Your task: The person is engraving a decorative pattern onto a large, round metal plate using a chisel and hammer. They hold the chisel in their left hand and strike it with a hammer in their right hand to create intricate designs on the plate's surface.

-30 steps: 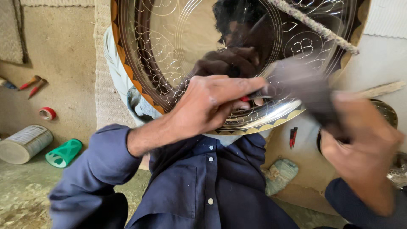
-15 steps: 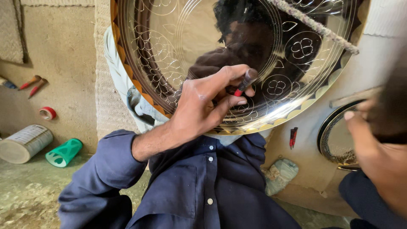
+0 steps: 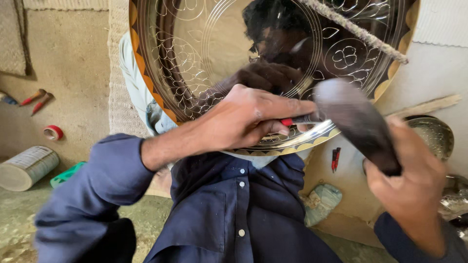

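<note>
Two hands work at an engraved brass tray (image 3: 234, 53) propped against the person's chest. The left hand (image 3: 248, 119) is closed around a thin red-tipped punch (image 3: 292, 120), its point on the tray's lower rim. The right hand (image 3: 414, 190) grips a dark mallet (image 3: 356, 122), blurred, its head seemingly touching the punch.

tray (image 3: 204, 63): top cropped | mallet (image 3: 358, 124): blurred | chisel (image 3: 292, 121): mostly hidden
</note>
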